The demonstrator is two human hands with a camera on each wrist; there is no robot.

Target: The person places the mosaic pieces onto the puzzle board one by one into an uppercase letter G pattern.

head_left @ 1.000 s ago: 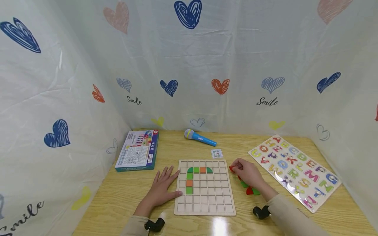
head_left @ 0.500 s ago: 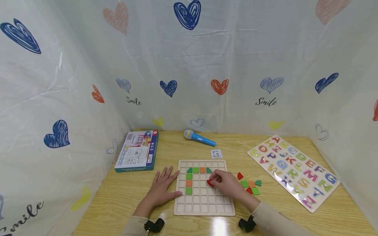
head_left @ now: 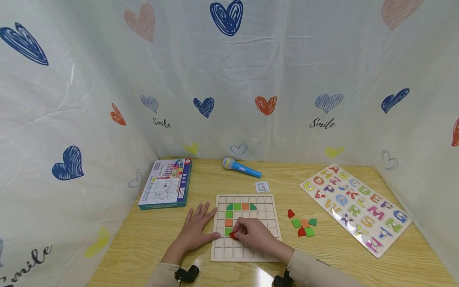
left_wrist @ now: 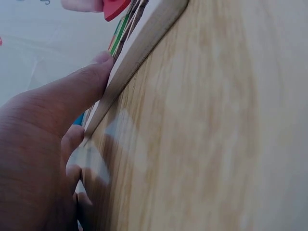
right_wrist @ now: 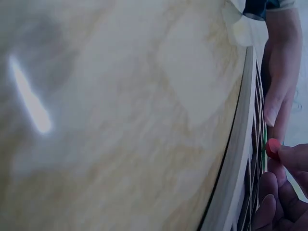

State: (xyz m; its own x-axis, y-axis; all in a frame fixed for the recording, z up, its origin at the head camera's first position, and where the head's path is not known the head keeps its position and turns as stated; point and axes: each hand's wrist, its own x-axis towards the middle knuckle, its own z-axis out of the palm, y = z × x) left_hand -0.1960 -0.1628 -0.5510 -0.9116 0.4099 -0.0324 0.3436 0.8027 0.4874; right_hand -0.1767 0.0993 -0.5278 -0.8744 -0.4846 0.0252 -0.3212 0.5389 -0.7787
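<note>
Head view: I am looking down at the wooden grid board (head_left: 247,227) lying on the worktop (head_left: 143,239), with green and orange tiles (head_left: 230,214) forming a hook shape in its upper-left cells; only this view is showing the whole layout.
Left wrist view: it is showing, close up, my thumb pressing against the board's edge (left_wrist: 139,53), and a red piece (left_wrist: 115,7) at the top of the frame; the rest of the worktop is blurring into wood grain.
Right wrist view: it is showing the board's rim from the side, the red piece (right_wrist: 272,148) at my fingertips above the cells, and my other hand beyond it.
Left hand (head_left: 198,227): I am resting it flat on the worktop, fingers spread and relaxed, thumb touching the board's left edge, grasping nothing.
Right hand (head_left: 252,235): I am holding it over the board's lower middle, fingers curled, pinching the red piece (head_left: 233,235) just below the green tile in the left column.
Loose pieces (head_left: 303,225): red, green and orange tiles are lying in a small cluster on the worktop right of the board.
Around: a game box (head_left: 166,184) is lying at the left, a blue toy microphone (head_left: 242,168) and a small card (head_left: 262,186) behind the board, an alphabet puzzle (head_left: 355,207) at the right.
</note>
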